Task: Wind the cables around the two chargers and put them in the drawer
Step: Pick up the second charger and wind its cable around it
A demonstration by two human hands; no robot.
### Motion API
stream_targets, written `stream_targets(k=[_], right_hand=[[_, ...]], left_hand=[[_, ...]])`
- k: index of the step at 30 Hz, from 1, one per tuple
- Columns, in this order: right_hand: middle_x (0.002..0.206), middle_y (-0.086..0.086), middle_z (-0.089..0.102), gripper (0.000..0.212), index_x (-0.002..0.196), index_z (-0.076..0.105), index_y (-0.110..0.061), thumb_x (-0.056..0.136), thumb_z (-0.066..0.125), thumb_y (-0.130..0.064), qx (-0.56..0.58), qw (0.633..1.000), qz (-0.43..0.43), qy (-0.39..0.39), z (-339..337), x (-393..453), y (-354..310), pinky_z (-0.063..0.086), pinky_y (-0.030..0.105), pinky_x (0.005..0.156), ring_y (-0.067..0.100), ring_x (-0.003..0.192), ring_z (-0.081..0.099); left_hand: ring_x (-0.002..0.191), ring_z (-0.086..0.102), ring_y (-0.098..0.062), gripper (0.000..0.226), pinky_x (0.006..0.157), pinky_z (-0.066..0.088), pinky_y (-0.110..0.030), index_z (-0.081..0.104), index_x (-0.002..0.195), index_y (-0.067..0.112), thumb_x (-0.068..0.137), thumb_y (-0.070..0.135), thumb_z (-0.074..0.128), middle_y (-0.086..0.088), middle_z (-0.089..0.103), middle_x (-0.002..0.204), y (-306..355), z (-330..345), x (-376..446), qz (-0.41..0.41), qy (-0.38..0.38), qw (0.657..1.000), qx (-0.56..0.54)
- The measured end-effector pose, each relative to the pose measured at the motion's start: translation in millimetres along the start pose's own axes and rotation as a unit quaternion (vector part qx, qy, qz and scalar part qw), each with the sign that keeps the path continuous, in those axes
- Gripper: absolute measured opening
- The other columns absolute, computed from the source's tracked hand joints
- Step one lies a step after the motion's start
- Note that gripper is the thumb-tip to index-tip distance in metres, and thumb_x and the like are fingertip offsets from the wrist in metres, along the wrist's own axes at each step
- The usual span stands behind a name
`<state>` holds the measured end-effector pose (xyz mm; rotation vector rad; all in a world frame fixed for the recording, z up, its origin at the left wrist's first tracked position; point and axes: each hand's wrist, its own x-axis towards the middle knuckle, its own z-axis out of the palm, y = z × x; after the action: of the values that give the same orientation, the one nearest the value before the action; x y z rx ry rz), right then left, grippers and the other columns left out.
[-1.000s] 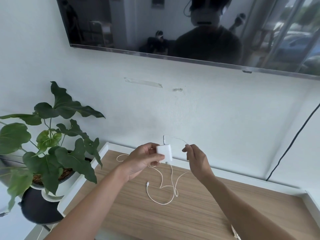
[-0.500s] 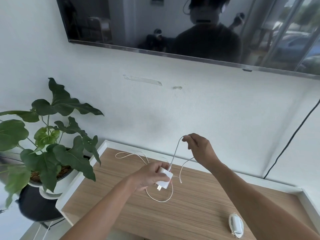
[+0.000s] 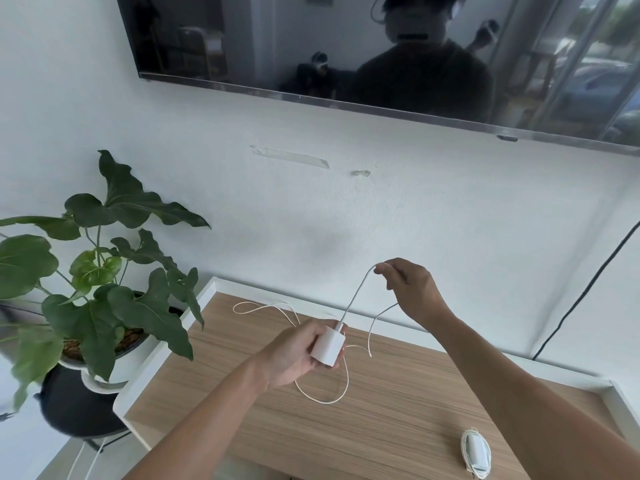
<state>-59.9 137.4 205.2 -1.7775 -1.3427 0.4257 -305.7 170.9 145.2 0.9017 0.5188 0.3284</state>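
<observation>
Two chargers above wooden top, white wall behind

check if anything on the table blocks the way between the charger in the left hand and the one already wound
Nothing visible does. The charger in the left hand and the wound charger have only bare tabletop between them; the loose cable lies under the left hand.

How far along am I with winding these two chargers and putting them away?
About halfway. One wrapped charger already lies on the wooden top, cable coiled around it. The left hand grips the second charger while the right hand lifts its cable, most of it loose on the wood. Left: finish winding, then stow both. No drawer is in view.
</observation>
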Motion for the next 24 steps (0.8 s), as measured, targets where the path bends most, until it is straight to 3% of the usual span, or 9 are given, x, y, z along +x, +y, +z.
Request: stream_targets(k=[4,7,10,13,15,20,22,24], right_hand=[[0.069,-0.002,0.062,0.023,0.093,0.074,-0.018,0.1,0.06,-0.034,0.003,1.0,-0.004,-0.002,1.3,4.1,-1.5,0.041,0.009,0.059,-0.005,0.062,0.057],[0.068,-0.002,0.061,0.023,0.093,0.075,-0.017,0.101,0.06,-0.033,0.005,1.0,-0.009,0.004,1.4,6.4,-2.7,0.04,0.008,0.059,-0.005,0.061,0.057],[0.068,-0.002,0.06,0.023,0.093,0.074,-0.017,0.101,0.06,-0.032,-0.002,1.0,-0.004,0.004,-0.3,7.4,-1.3,0.039,0.009,0.056,-0.006,0.058,0.056],[0.069,0.002,0.061,0.022,0.093,0.072,-0.015,0.101,0.059,-0.032,-0.012,1.0,0.004,0.014,-1.8,7.5,0.3,0.039,0.011,0.056,-0.006,0.058,0.056],[0.072,0.007,0.063,0.019,0.095,0.068,-0.014,0.1,0.06,-0.032,-0.003,0.999,0.023,0.029,-3.1,8.0,1.1,0.04,0.013,0.057,-0.008,0.058,0.057],[0.076,0.003,0.07,0.025,0.09,0.064,-0.014,0.094,0.068,-0.039,0.022,0.997,0.068,0.04,-1.1,6.6,3.6,0.043,0.024,0.062,0.004,0.067,0.062],[0.075,0.002,0.07,0.032,0.086,0.065,-0.013,0.092,0.07,-0.043,0.025,0.996,0.077,0.037,2.1,2.6,6.4,0.045,0.025,0.062,0.007,0.066,0.063],[0.071,0.001,0.071,0.04,0.08,0.065,-0.011,0.089,0.071,-0.05,0.022,0.995,0.098,0.027,8.2,-4.1,12.5,0.048,0.031,0.063,0.011,0.062,0.061]], left_hand=[[0.11,0.066,-0.032,0.042,0.084,0.05,-0.036,0.058,0.127,0.009,0.092,0.025,0.074,-0.018,0.069,0.116,-3.9,-4.5,-0.9,0.019,-0.045,0.997,0.061],[0.073,0.065,-0.012,0.056,0.062,0.05,-0.025,0.063,0.12,0.008,0.077,0.034,0.087,0.0,0.07,0.09,-4.1,1.8,-1.6,0.048,0.032,0.99,0.132],[0.059,0.052,-0.013,0.037,0.052,0.039,-0.023,0.067,0.104,0.014,0.089,0.048,0.072,0.0,0.061,0.074,-6.2,5.1,-1.5,0.067,0.094,0.965,0.237],[0.065,0.05,-0.022,0.04,0.052,0.035,-0.027,0.061,0.11,0.013,0.091,0.048,0.061,-0.009,0.058,0.074,-6.9,6.6,-2.1,0.046,0.094,0.971,0.216],[0.069,0.052,-0.024,0.042,0.056,0.038,-0.029,0.059,0.112,0.01,0.085,0.042,0.061,-0.013,0.06,0.078,-6.2,8.2,-3.5,0.044,0.055,0.98,0.184],[0.102,0.07,-0.035,0.046,0.082,0.058,-0.033,0.063,0.129,0.004,0.089,0.023,0.076,-0.024,0.073,0.115,3.7,11.7,-9.2,0.078,-0.032,0.979,0.185],[0.107,0.07,-0.036,0.051,0.087,0.058,-0.037,0.066,0.127,0.004,0.081,0.018,0.083,-0.018,0.075,0.119,9.5,14.8,-10.7,0.086,-0.016,0.983,0.161],[0.101,0.072,-0.026,0.048,0.082,0.057,-0.034,0.07,0.12,0.006,0.075,0.012,0.085,-0.009,0.078,0.112,14.6,16.3,-9.9,0.101,0.007,0.986,0.13]])
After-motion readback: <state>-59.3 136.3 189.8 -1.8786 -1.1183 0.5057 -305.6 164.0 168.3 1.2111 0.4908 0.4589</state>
